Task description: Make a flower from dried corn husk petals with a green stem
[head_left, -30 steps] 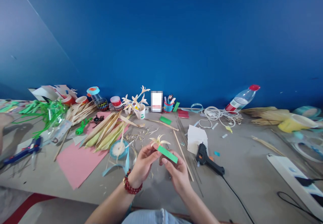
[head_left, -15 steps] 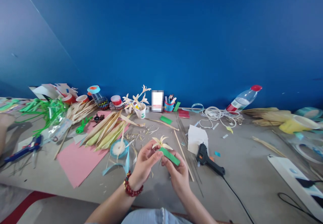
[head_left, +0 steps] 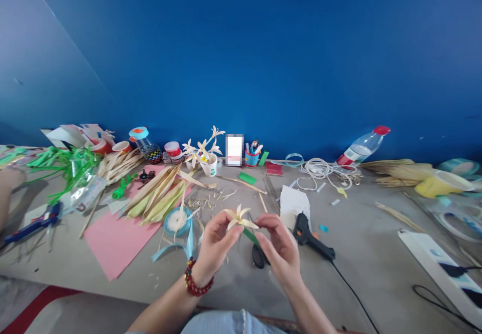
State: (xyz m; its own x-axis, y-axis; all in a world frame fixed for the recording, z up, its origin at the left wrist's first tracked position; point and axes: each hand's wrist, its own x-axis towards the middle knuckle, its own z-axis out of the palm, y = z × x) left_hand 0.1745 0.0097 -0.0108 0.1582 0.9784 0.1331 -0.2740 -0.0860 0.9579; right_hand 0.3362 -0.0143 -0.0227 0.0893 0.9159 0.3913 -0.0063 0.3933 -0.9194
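My left hand, with a red bead bracelet on its wrist, pinches a pale cream flower with pointed petals just below its head. From beneath the flower a green strip slants down to the right. My right hand has thumb and fingers closed at the strip's far end, which they partly hide. Dark oval loops, like scissors handles, show below the strip beside my right palm. Whether they lie on the table or are held I cannot tell.
A black glue gun lies right of my hands; a blue one lies far left. Corn husks cover pink paper. A ribbon roll, flower cup, bottle and power strip surround the work. Another person's hand shows at left.
My right hand has shifted right and its fingers have risen. The green strip is turned edge-on and less of it shows. The dark loops have come into sight.
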